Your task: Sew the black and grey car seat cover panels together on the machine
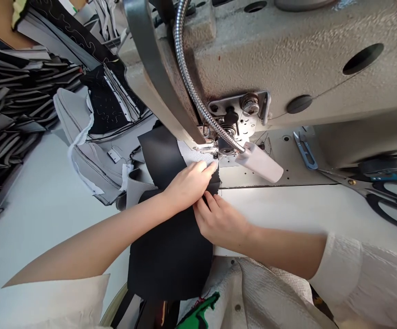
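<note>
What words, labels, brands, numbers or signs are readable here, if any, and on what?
None can be read.
Small white rectangular tag on the grey fabric piece: any print is too small to read.
Beige textured-metal sewing machine: no readable brand or number on the part in view.

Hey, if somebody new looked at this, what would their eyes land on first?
Probably the bulky sewing machine across the upper right, with a shiny ribbed metal neck curving down its front. Next, the left hand and right hand, close together on black material near the centre. Then the heap of grey and black pieces at far left.
</note>
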Available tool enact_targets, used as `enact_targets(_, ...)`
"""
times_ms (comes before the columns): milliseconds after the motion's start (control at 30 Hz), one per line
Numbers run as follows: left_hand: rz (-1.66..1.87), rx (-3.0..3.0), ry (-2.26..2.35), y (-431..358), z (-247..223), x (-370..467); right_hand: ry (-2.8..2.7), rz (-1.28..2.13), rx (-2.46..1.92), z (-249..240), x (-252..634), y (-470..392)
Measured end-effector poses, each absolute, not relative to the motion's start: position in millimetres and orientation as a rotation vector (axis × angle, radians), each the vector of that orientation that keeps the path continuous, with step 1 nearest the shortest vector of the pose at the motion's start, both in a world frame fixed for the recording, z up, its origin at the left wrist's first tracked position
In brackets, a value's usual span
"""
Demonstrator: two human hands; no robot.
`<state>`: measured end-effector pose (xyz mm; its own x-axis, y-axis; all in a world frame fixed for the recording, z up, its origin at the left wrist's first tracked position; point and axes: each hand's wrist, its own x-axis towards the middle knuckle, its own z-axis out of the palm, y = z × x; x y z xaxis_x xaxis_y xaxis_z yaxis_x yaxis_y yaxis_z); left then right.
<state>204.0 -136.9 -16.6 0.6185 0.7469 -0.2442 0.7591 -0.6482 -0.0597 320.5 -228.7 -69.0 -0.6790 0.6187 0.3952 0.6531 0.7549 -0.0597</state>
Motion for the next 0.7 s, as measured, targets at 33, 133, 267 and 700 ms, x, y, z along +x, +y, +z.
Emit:
enact_targets(33, -0.36, 2.792, 1.281, -135.7, -16.2, 201.2, -2.548, -0.148, -0.969, -69.7, 320.1, -227.7)
enact_targets(133, -0.293, 2.779, 1.217, -132.9, -16.0, 195.6, -2.521, -0.23, -0.955, -72.6, 320.0, -226.8)
enact_targets(267, -0.242, 2.825, 1.161, -127.0, -22.7, 196.8, -2.528, -0.228, -0.993, -75.2, 319.9, -220.6)
enact_targets(700, -0.36, 2.938, 1.044, -107.3, -18.8, 202.0, -2.512, -0.013, -1.061, -74.6, 333.5, -185.0)
